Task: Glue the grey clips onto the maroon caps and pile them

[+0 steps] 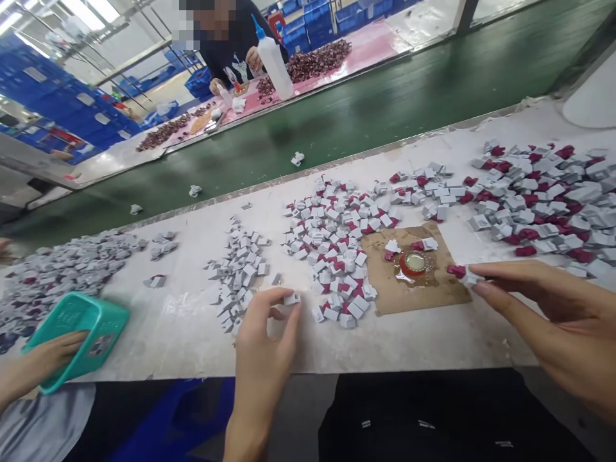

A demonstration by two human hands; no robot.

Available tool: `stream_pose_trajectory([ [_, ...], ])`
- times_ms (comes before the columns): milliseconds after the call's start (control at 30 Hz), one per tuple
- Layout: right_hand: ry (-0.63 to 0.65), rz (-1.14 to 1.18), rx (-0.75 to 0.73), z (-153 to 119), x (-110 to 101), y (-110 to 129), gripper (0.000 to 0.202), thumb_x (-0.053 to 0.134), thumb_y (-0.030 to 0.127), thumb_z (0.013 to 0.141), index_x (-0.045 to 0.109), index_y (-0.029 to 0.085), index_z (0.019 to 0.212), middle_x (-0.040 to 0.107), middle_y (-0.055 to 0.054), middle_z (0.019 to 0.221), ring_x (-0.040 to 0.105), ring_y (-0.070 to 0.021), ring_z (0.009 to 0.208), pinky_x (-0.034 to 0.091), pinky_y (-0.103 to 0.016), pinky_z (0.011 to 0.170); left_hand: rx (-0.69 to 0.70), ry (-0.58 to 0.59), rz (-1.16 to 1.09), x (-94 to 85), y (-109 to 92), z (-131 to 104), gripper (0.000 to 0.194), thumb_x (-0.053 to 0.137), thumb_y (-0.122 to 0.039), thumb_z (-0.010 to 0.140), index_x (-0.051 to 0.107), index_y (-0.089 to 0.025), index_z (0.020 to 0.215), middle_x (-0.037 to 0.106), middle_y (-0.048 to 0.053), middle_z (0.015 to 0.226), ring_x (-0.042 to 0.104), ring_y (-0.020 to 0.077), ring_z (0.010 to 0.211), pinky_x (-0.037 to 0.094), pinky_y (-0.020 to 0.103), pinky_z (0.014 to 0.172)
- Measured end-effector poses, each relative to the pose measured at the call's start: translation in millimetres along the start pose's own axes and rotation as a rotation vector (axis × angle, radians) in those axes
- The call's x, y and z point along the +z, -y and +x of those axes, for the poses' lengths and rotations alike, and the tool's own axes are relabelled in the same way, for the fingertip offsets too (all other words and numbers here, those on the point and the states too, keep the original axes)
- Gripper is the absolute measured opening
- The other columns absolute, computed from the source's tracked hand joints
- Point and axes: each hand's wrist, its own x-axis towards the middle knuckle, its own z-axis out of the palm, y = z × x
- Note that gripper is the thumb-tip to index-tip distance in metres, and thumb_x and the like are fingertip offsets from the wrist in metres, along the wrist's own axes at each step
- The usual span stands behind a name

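Between thumb and index finger, my left hand pinches a small grey plastic piece beside a pile of loose grey pieces. At the right, my right hand grips a grey piece with a dark pink part on its end, just over the edge of a brown cardboard square. A shallow round dish of clear liquid sits on the cardboard, with wet patches around it. Two grey-and-pink pieces lie near the dish. More such pieces form a heap between my hands.
Another large heap of grey-and-pink pieces covers the table's right. On the left, a neighbour's hand reaches into a teal basket. A green conveyor belt runs behind the table, carrying a few pieces. Across it a person sits near a white bottle.
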Motion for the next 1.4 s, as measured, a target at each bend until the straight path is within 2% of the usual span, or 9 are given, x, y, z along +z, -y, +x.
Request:
stream_pose_trajectory([
  [100, 0.002, -0.096, -0.034, 2, 10, 17, 0.016, 0.088, 0.054, 0.104, 0.092, 0.046, 0.117, 0.092, 0.001, 0.116, 0.086, -0.0337, 0.099, 0.068, -0.052, 0.092, 0.056, 0.027, 0.036, 3.5, 2, 2, 0.016, 0.074, -0.039, 0.113, 0.077, -0.028, 0.125, 0.076, 0.007, 0.113, 0.07, 0.0271, 0.096, 0.059, 0.041, 0.09],
  [267, 0.077, -0.038, -0.103, 15, 15, 23, 0.01, 0.085, 0.043, 0.108, 0.092, 0.043, 0.116, 0.091, 0.002, 0.113, 0.084, -0.0271, 0.099, 0.066, -0.043, 0.088, 0.098, 0.066, 0.098, 8.1, 15, 8, 0.024, 0.067, -0.041, 0.115, 0.082, -0.028, 0.127, 0.073, 0.011, 0.122, 0.072, 0.0324, 0.113, 0.059, 0.046, 0.103],
  [433, 0.102, -0.062, -0.131, 24, 14, 28, 0.013, 0.084, 0.033, 0.107, 0.091, 0.04, 0.116, 0.092, 0.004, 0.112, 0.085, -0.0234, 0.097, 0.068, -0.038, 0.086, 0.054, 0.033, 0.075, 12.9, 21, 11, 0.032, 0.065, -0.046, 0.116, 0.079, -0.029, 0.137, 0.075, 0.008, 0.117, 0.072, 0.0287, 0.103, 0.061, 0.041, 0.092],
  [600, 0.088, -0.084, -0.149, 26, 14, 28, 0.013, 0.084, 0.032, 0.105, 0.091, 0.038, 0.114, 0.091, 0.003, 0.109, 0.085, -0.0242, 0.094, 0.067, -0.039, 0.085, 0.154, 0.032, 0.139, 9.8, 19, 9, 0.027, 0.076, -0.041, 0.11, 0.08, -0.028, 0.133, 0.075, 0.008, 0.119, 0.073, 0.028, 0.102, 0.061, 0.039, 0.087],
  [800, 0.096, -0.108, -0.149, 25, 18, 24, 0.013, 0.084, 0.038, 0.106, 0.092, 0.039, 0.116, 0.092, 0.002, 0.109, 0.086, -0.0266, 0.094, 0.065, -0.041, 0.085, 0.143, -0.01, 0.124, 6.6, 12, 7, 0.02, 0.072, -0.033, 0.112, 0.08, -0.025, 0.129, 0.076, 0.007, 0.116, 0.072, 0.0233, 0.091, 0.061, 0.038, 0.084],
  [967, 0.025, -0.14, -0.14, 24, 16, 21, 0.012, 0.086, 0.047, 0.104, 0.092, 0.042, 0.112, 0.091, 0.003, 0.108, 0.086, -0.0275, 0.096, 0.064, -0.044, 0.09, 0.203, -0.038, 0.137, 13.8, 11, 10, 0.021, 0.069, -0.029, 0.113, 0.078, -0.023, 0.13, 0.08, 0.011, 0.125, 0.075, 0.0328, 0.121, 0.063, 0.047, 0.105],
  [1100, 0.039, -0.134, -0.105, 21, 14, 16, 0.014, 0.086, 0.052, 0.104, 0.092, 0.042, 0.112, 0.092, 0.004, 0.109, 0.088, -0.0287, 0.1, 0.065, -0.045, 0.093, 0.144, -0.135, 0.175, 18.0, 16, 16, 0.031, 0.067, -0.03, 0.112, 0.077, -0.021, 0.139, 0.075, 0.018, 0.139, 0.066, 0.0398, 0.138, 0.057, 0.058, 0.119],
  [1233, 0.037, -0.12, -0.119, 18, 14, 15, 0.014, 0.086, 0.053, 0.106, 0.092, 0.044, 0.115, 0.092, 0.006, 0.112, 0.088, -0.028, 0.105, 0.067, -0.044, 0.099, 0.047, -0.212, 0.305, 16.6, 25, 26, 0.035, 0.067, -0.036, 0.109, 0.08, -0.015, 0.134, 0.073, 0.022, 0.131, 0.062, 0.0452, 0.13, 0.055, 0.064, 0.115],
  [1400, 0.021, -0.115, -0.115, 18, 15, 21, 0.011, 0.085, 0.05, 0.106, 0.092, 0.043, 0.112, 0.092, 0.006, 0.11, 0.089, -0.0283, 0.105, 0.069, -0.044, 0.1, 0.103, -0.181, 0.283, 10.2, 20, 30, 0.023, 0.065, -0.036, 0.112, 0.08, -0.021, 0.115, 0.08, 0.016, 0.116, 0.067, 0.0393, 0.119, 0.058, 0.055, 0.106],
])
